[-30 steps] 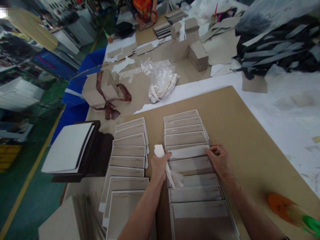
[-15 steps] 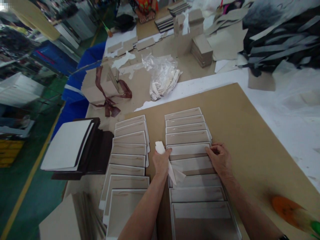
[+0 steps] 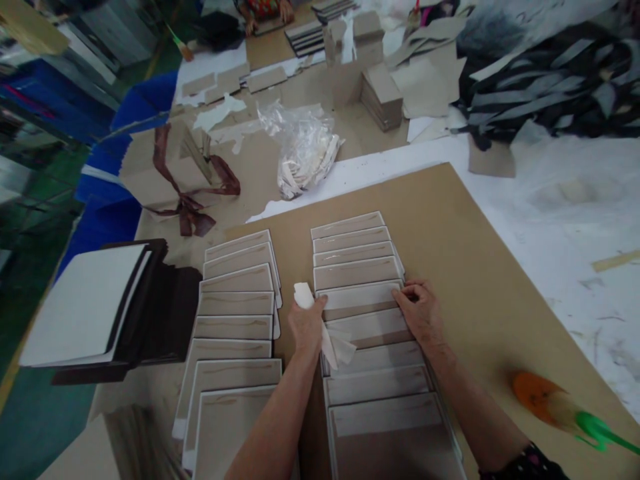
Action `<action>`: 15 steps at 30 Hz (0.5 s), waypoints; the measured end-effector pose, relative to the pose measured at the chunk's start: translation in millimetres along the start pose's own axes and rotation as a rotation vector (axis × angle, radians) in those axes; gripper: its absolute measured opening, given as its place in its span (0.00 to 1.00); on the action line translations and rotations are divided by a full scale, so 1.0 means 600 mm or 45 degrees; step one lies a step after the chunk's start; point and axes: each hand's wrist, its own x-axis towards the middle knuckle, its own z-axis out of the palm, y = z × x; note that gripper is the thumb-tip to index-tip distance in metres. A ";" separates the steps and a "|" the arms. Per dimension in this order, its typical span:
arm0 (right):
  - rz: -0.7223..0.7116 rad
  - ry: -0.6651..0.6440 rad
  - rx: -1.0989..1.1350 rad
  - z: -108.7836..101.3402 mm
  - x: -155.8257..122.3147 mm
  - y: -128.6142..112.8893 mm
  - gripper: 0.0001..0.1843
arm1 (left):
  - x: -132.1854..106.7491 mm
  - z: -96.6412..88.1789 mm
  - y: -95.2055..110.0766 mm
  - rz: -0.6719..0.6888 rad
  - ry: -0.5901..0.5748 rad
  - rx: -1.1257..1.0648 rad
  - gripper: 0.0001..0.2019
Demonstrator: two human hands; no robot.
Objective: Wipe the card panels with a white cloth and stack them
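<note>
My left hand is closed around a folded bunch of thin white strips, whose loose ends hang below it over the panels. Its thumb rests at the left end of a pale strip lying across one of the beige panels. At the strip's right end, my right hand pinches with thumb and forefinger. These panels overlap in a right-hand column; the lower ones carry similar pale bands along their upper edges. Panels in the left column show brownish streaks near their tops.
A dark stack topped with white boards stands at the left. Beyond the columns lie a clear plastic bag and a ribbon-tied beige bundle. An orange bottle with a green nozzle lies at right. Another person's hands are at the far end.
The whole view has shifted, so the table's contents sit further left and more of the bottle shows. Both hands stay at the same panel, almost unchanged.
</note>
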 end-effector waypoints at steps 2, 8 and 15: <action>0.013 -0.005 -0.002 0.000 0.001 0.001 0.17 | 0.001 0.000 -0.001 0.007 0.005 0.014 0.19; 0.061 -0.024 0.000 -0.002 0.005 -0.001 0.16 | -0.001 0.005 -0.001 0.019 0.015 0.061 0.18; 0.186 -0.072 -0.033 0.002 0.017 -0.018 0.13 | -0.009 -0.014 0.015 0.008 0.034 0.139 0.17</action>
